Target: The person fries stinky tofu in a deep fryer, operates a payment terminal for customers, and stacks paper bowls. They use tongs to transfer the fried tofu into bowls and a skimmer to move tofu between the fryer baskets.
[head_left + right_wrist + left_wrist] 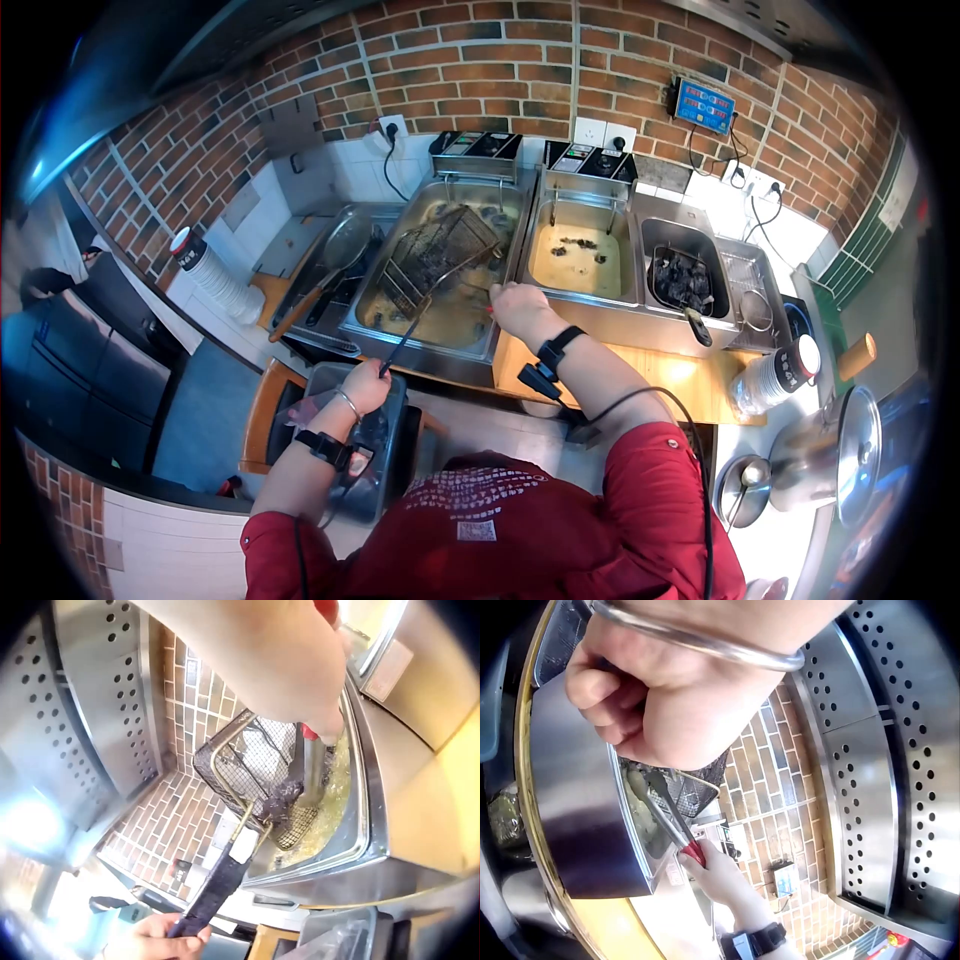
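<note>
Right hand point(522, 310), gripping tongs point(682, 838), sits nearer the basket point(450, 248), which lies forward-right of the left hand point(366, 386) gripping its handle point(216, 889).

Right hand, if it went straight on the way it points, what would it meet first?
Likely the wire basket, ahead of the right hand and its tongs, though depth is unclear.

I'm angling the left forearm point(285, 490) forward and inward, and the left hand point(367, 388) is ending up the lower of the two, its fingers point(592, 688) curling into a closed grip. I'm sending the right forearm point(612, 378) forward and across toward the left, bent at the elbow. The right hand point(522, 308) is reaching farther out, its fingers also gripping, well apart from the left hand.
</note>
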A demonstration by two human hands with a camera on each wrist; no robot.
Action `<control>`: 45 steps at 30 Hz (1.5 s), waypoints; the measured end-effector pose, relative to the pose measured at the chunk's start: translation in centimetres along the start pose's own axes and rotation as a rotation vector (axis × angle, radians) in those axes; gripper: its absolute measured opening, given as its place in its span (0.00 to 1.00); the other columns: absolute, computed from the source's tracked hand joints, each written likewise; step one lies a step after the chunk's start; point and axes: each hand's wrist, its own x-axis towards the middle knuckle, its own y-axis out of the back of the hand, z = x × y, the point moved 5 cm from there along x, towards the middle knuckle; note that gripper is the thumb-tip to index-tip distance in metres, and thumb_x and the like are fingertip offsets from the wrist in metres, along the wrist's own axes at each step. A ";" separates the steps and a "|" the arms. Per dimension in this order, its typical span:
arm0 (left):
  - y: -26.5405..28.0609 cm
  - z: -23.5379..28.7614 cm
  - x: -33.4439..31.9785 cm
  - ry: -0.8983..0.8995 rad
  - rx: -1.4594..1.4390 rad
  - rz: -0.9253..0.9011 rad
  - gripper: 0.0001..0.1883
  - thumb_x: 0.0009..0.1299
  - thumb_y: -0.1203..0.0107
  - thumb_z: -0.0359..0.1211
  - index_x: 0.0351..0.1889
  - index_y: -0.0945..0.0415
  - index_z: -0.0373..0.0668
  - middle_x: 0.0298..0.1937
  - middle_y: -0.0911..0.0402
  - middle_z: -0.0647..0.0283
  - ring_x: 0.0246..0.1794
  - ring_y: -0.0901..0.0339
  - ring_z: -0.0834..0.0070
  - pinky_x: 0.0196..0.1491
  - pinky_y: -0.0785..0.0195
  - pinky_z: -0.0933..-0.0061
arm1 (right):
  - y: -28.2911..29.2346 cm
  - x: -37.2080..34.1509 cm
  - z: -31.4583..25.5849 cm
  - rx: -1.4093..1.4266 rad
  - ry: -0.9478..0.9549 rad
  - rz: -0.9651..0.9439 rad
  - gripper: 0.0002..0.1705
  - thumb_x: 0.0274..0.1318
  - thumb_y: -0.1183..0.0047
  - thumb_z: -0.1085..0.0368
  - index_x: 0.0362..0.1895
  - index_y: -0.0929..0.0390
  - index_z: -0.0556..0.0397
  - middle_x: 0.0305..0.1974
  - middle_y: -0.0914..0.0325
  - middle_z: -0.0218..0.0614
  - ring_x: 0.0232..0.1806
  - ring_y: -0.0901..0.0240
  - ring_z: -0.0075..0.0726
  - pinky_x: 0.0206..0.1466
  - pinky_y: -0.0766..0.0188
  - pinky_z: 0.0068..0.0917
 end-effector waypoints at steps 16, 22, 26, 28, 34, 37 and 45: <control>1.2 1.3 -0.1 0.084 -0.219 -0.074 0.07 0.65 0.46 0.32 0.29 0.28 0.38 0.20 0.30 0.66 0.21 0.33 0.78 0.26 0.41 0.71 | -4.3 2.8 -2.5 0.084 -0.056 0.052 0.20 0.63 0.57 0.57 0.49 0.33 0.61 0.45 0.23 0.53 0.48 0.23 0.49 0.49 0.26 0.38; 1.3 0.0 0.8 0.075 -0.153 -0.053 0.11 0.64 0.47 0.33 0.33 0.25 0.33 0.30 0.21 0.44 0.36 0.23 0.50 0.39 0.32 0.60 | -2.4 1.4 -1.5 0.170 -0.263 -0.018 0.21 0.62 0.57 0.61 0.53 0.31 0.62 0.51 0.23 0.49 0.55 0.26 0.45 0.54 0.28 0.34; 2.0 -0.2 1.0 -0.017 0.002 -0.008 0.12 0.65 0.48 0.35 0.34 0.25 0.33 0.32 0.22 0.41 0.38 0.24 0.46 0.41 0.32 0.57 | -0.7 -1.5 -0.8 0.098 -0.270 -0.090 0.26 0.60 0.52 0.54 0.52 0.30 0.63 0.50 0.23 0.48 0.54 0.26 0.46 0.55 0.28 0.36; 3.0 0.5 0.2 -0.044 0.105 0.028 0.12 0.66 0.49 0.35 0.35 0.25 0.33 0.35 0.22 0.40 0.41 0.25 0.43 0.43 0.32 0.55 | 0.1 -3.5 -0.5 0.106 -0.258 -0.093 0.27 0.58 0.50 0.52 0.52 0.30 0.63 0.50 0.23 0.49 0.53 0.26 0.47 0.54 0.28 0.36; 3.4 -0.5 -0.1 -0.081 0.049 0.027 0.13 0.67 0.50 0.36 0.34 0.25 0.33 0.34 0.21 0.41 0.40 0.24 0.44 0.41 0.31 0.54 | 1.5 -6.6 0.2 0.032 -0.189 -0.268 0.21 0.59 0.57 0.64 0.54 0.27 0.62 0.52 0.24 0.47 0.54 0.25 0.45 0.53 0.26 0.36; 3.6 -0.4 -0.9 -0.068 0.101 0.017 0.10 0.66 0.50 0.33 0.36 0.25 0.34 0.32 0.21 0.43 0.38 0.24 0.45 0.40 0.31 0.56 | 0.8 -5.8 1.8 0.036 -0.223 -0.080 0.19 0.59 0.59 0.64 0.51 0.27 0.61 0.50 0.23 0.48 0.53 0.25 0.45 0.52 0.26 0.37; 2.9 -0.8 -0.9 -0.049 -0.152 -0.047 0.02 0.63 0.48 0.26 0.30 0.29 0.38 0.23 0.28 0.64 0.25 0.32 0.75 0.32 0.37 0.73 | 0.7 -1.8 4.3 0.107 -0.283 0.026 0.22 0.61 0.57 0.55 0.49 0.29 0.61 0.47 0.21 0.47 0.48 0.22 0.48 0.50 0.26 0.38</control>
